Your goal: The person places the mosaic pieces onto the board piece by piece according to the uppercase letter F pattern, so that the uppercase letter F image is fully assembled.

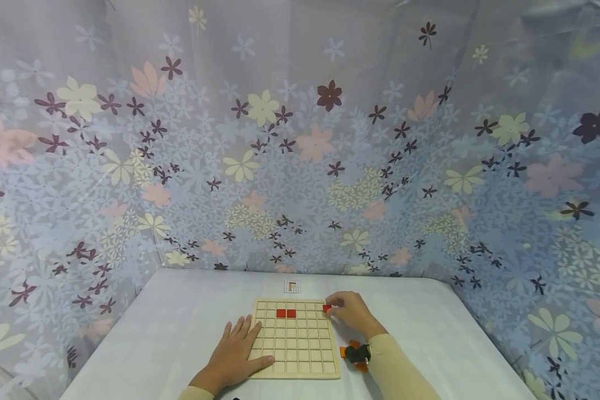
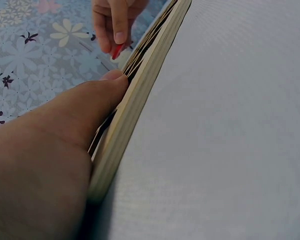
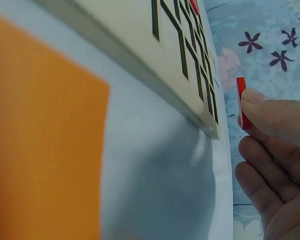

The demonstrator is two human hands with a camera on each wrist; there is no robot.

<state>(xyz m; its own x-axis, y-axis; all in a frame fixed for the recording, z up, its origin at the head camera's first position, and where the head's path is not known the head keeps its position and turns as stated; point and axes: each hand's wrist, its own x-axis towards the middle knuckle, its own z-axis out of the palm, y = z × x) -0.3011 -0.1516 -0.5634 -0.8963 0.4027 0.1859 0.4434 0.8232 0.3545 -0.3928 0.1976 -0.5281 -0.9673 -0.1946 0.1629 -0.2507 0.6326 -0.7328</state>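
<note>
A wooden grid board [image 1: 304, 373] lies on the white table, divided into small square cells. Two red square tiles [image 1: 286, 313] sit side by side in cells near its far edge. My left hand [image 1: 236, 351] rests flat over the board's left side, fingers spread; in the left wrist view its thumb [image 2: 102, 92] lies along the wooden edge. Between thumb and fingertips my right hand [image 1: 352, 312] pinches another red tile [image 3: 242, 102], held at the board's far right corner. The right wrist view shows that tile on edge, above the table beside the board.
Several orange tiles [image 1: 343, 352] lie right of the board, partly hidden by the black wrist camera [image 1: 357, 354]. Beyond the board's far edge is a small printed card [image 1: 292, 286] with a coloured grid pattern. A flowered curtain [image 1: 300, 166] hangs around the table.
</note>
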